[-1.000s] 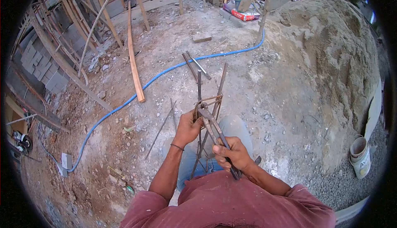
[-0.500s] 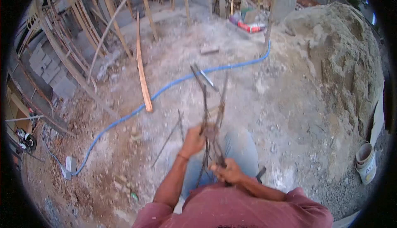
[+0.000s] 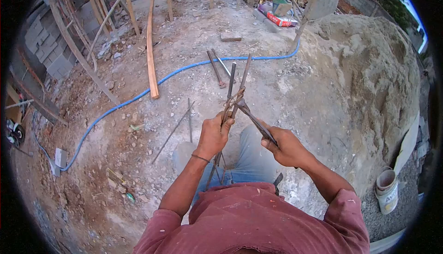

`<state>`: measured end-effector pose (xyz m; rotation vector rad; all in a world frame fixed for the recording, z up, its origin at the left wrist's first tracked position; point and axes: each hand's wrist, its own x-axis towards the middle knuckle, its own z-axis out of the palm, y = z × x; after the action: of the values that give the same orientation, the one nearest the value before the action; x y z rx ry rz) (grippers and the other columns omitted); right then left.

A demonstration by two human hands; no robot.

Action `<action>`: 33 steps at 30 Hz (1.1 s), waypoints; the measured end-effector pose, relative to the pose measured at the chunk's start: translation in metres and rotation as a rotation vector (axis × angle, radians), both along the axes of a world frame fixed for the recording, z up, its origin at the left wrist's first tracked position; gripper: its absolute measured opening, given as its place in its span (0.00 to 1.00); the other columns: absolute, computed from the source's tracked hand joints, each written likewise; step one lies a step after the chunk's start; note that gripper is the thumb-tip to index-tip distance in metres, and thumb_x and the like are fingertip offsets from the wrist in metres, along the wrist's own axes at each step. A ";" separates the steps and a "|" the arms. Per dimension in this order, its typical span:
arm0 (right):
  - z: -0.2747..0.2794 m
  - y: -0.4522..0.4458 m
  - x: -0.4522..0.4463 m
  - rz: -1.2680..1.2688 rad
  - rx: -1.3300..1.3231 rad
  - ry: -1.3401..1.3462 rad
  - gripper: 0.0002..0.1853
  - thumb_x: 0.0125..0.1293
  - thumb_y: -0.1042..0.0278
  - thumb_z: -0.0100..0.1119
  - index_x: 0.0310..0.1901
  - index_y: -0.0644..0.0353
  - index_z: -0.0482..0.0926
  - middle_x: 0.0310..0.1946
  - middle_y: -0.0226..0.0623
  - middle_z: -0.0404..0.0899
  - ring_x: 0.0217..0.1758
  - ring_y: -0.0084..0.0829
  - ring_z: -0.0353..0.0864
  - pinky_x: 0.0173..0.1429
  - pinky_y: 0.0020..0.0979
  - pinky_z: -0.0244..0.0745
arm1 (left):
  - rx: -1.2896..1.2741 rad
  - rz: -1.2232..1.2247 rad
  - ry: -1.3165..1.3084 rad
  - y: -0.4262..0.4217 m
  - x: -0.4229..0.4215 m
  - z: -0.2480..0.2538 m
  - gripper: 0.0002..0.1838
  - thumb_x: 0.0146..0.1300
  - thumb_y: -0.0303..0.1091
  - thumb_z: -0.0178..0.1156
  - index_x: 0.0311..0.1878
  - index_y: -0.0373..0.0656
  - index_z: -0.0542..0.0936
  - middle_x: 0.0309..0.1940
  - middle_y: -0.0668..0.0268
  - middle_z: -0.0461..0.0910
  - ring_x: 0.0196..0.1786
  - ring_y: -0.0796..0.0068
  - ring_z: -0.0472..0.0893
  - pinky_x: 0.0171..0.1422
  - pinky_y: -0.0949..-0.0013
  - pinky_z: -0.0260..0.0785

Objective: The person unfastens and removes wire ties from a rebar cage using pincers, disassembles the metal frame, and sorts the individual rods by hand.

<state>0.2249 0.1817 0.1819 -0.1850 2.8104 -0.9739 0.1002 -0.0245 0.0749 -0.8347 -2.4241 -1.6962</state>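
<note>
My left hand (image 3: 213, 135) is wrapped round a bundle of steel bars (image 3: 231, 81) that rises from between my legs. Wire or thin stirrups circle the bars just above my fingers. In my right hand (image 3: 285, 147) are the handles of dark pincers (image 3: 258, 124), closed together. The jaws of the pincers point up and left and meet the wire at the bars. Whether they grip the wire is too small to tell.
A blue hose (image 3: 183, 68) curves across the ground beyond the bars. Two tools (image 3: 216, 69) lie near it. A wooden board (image 3: 151, 53) is farther left, a sand pile (image 3: 376, 74) and a white bucket (image 3: 386, 192) at right. Wooden poles stand at upper left.
The pincers have swung from steeply upright to leaning left, and my right hand has moved up and right. My left hand still holds the bars, which now lean more to the right.
</note>
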 end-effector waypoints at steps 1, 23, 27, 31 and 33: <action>0.005 -0.001 0.002 -0.033 0.045 0.015 0.32 0.72 0.69 0.57 0.75 0.60 0.62 0.37 0.56 0.78 0.41 0.57 0.80 0.47 0.48 0.72 | -0.034 0.022 0.031 0.002 0.000 -0.001 0.12 0.72 0.33 0.59 0.50 0.35 0.83 0.30 0.55 0.87 0.32 0.67 0.86 0.37 0.64 0.75; 0.057 0.003 0.008 -0.023 0.425 0.036 0.26 0.72 0.66 0.58 0.69 0.62 0.71 0.40 0.53 0.81 0.44 0.57 0.81 0.47 0.51 0.74 | -0.088 0.029 0.048 0.018 0.013 0.006 0.09 0.70 0.30 0.59 0.48 0.35 0.80 0.30 0.43 0.82 0.35 0.39 0.82 0.39 0.47 0.72; 0.061 0.005 0.007 -0.038 0.449 0.019 0.25 0.72 0.66 0.57 0.68 0.63 0.71 0.41 0.53 0.81 0.45 0.57 0.81 0.48 0.51 0.74 | -0.066 0.036 0.052 0.017 0.014 0.006 0.09 0.70 0.29 0.59 0.48 0.34 0.80 0.30 0.45 0.82 0.35 0.39 0.82 0.39 0.47 0.72; 0.065 0.003 0.006 -0.025 0.484 0.031 0.22 0.72 0.63 0.57 0.63 0.65 0.75 0.38 0.55 0.82 0.42 0.59 0.81 0.46 0.52 0.74 | -0.129 0.064 0.049 0.023 0.016 0.002 0.09 0.69 0.29 0.59 0.48 0.35 0.79 0.29 0.45 0.82 0.34 0.40 0.82 0.38 0.46 0.72; 0.070 0.002 0.005 -0.032 0.501 0.021 0.20 0.72 0.62 0.58 0.58 0.67 0.77 0.36 0.55 0.82 0.41 0.59 0.81 0.46 0.53 0.74 | -0.112 0.065 0.055 0.024 0.017 0.001 0.09 0.69 0.29 0.59 0.48 0.34 0.79 0.29 0.45 0.82 0.34 0.40 0.82 0.38 0.47 0.72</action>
<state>0.2300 0.1836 0.2517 -0.0845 2.9724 -0.2491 0.1173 -0.0004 0.0755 -0.7949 -2.4996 -1.5082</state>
